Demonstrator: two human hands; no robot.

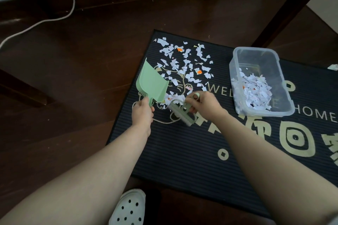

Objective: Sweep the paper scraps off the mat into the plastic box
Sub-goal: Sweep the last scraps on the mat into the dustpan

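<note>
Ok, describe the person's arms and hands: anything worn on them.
The left arm and right arm are bare, with no watch or bracelet; a grey sliver at the bottom right corner may be a sleeve. The left hand and right hand wear no gloves.

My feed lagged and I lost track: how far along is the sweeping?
Done: a pile of scraps already lies in the plastic box. In hand: the left hand holds the green dustpan, and the right hand grips the brush against a small heap at the pan's mouth. Left: many loose scraps spread over the mat.
</note>
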